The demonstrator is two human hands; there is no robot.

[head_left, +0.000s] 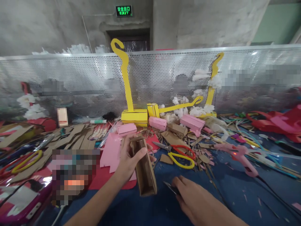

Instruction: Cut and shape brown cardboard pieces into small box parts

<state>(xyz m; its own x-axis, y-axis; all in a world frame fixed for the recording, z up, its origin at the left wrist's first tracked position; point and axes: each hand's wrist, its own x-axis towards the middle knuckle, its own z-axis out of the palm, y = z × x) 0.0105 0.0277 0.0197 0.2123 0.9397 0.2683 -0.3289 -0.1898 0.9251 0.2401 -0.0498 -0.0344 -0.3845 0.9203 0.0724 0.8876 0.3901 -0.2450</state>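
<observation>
My left hand (131,153) grips an open brown cardboard box (144,172), long and narrow, with the thumb over its near side and its hollow inside facing me. To the right of the box, my right hand (185,194) is closed around a small knife (171,187). Its pointed metal blade aims up and left toward the box, apart from it; the handle is mostly hidden by the fingers. Scissors (181,155) with red and yellow handles lie beyond my right hand. Beneath and behind my left hand are pink sheets (111,152) and a red sheet (98,181).
Yellow hook-topped pieces on box bases (134,116) stand at the back before a perforated metal screen (150,72). Pink boxes (191,121) sit near them. A pink glue gun (242,158) with a cord lies right. Cardboard strips (75,136) and a purple case (30,201) are left.
</observation>
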